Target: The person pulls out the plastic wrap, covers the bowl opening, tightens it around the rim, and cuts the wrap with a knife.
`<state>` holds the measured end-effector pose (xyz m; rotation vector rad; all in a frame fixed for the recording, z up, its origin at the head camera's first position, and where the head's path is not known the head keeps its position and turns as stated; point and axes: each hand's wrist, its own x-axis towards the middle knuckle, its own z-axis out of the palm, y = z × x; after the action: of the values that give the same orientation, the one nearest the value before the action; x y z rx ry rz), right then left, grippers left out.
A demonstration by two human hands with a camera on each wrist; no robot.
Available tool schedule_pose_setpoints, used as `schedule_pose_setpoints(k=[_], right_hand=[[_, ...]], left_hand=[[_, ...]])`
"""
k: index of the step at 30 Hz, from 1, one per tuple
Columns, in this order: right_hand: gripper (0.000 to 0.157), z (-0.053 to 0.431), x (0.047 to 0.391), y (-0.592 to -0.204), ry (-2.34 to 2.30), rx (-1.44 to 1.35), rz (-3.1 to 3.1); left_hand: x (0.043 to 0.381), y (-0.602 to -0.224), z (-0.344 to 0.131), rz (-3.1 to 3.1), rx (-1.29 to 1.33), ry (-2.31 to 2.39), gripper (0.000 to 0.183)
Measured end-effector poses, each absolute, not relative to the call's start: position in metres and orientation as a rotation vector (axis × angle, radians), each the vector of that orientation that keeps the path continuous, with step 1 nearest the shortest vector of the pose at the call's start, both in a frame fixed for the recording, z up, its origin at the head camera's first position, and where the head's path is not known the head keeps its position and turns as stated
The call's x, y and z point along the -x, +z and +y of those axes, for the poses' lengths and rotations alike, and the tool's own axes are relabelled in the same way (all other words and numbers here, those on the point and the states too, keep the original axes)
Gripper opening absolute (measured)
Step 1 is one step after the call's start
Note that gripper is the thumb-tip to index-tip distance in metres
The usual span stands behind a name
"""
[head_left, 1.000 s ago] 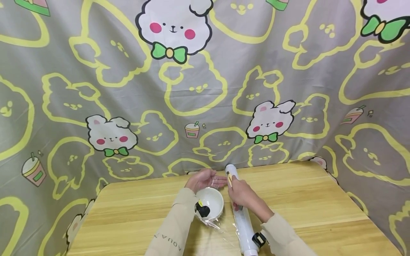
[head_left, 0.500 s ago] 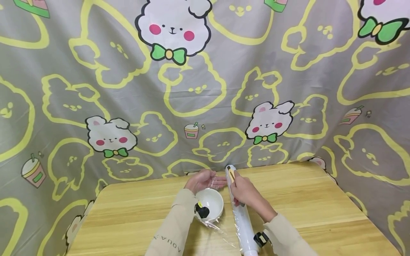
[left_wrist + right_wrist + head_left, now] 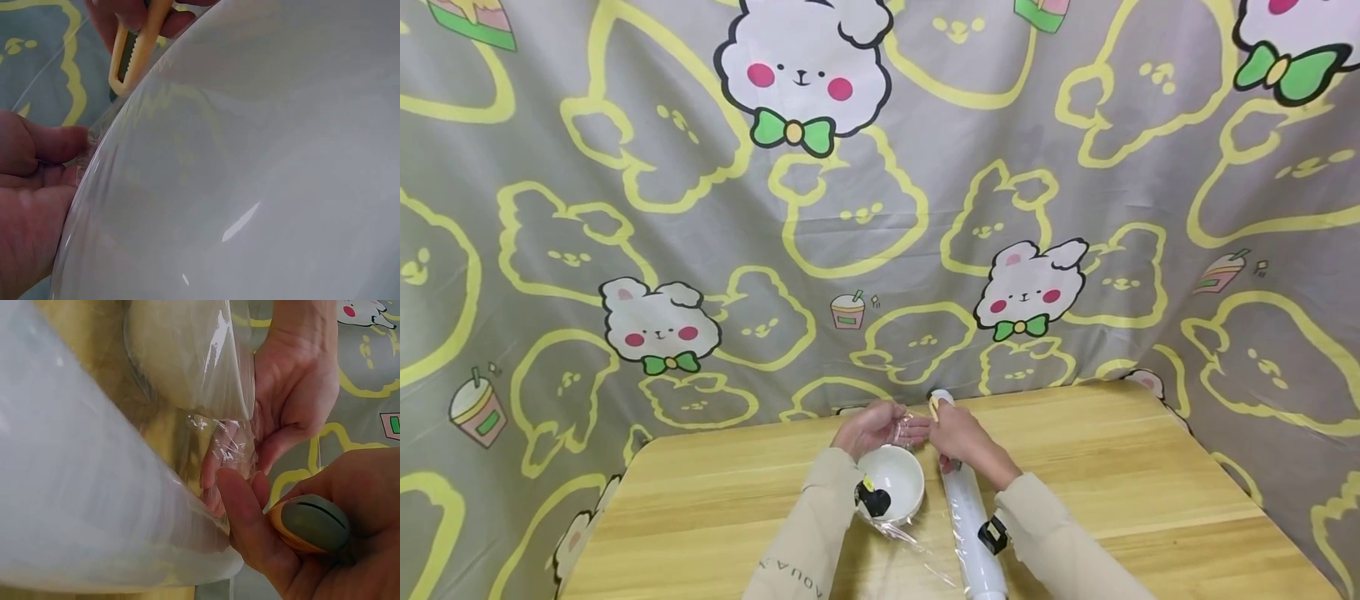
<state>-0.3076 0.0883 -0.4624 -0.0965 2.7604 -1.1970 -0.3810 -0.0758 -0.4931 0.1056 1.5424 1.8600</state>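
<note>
Near the table's far edge, my left hand (image 3: 874,427) pinches the edge of clear cling film (image 3: 230,442) between thumb and fingers. The film stretches over a white bowl (image 3: 904,479), whose near-left part is hidden behind my left wrist camera. To the right lies a long roll of cling film (image 3: 976,521), pointing away from me. My right hand (image 3: 964,437) grips a yellow utility knife (image 3: 145,50) with a grey end, above the roll's far end. In the left wrist view the knife's tip is right by the film at the bowl's rim.
A wooden table (image 3: 722,508) carries the bowl and roll. Behind and beside it hangs a grey curtain (image 3: 820,242) printed with cartoon bears and rabbits. Loose film trails from the bowl's near side towards the roll.
My right hand first slid slightly right with the knife, then came back left towards the left fingers, its wrist moving away from me. The left hand, bowl and roll stay nearly in place.
</note>
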Motion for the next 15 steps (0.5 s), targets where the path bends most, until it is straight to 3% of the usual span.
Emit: schedule_pose_setpoints(k=[8, 15], right_hand=[[0.033, 0.093, 0.297, -0.459, -1.165, 0.13, 2.781], [0.043, 0.091, 0.288, -0.461, -1.113, 0.132, 2.785]], left_hand=[[0.381, -0.491, -0.074, 1.483, -0.072, 1.895, 0.041], [0.38, -0.492, -0.076, 1.467, -0.057, 1.906, 0.037]])
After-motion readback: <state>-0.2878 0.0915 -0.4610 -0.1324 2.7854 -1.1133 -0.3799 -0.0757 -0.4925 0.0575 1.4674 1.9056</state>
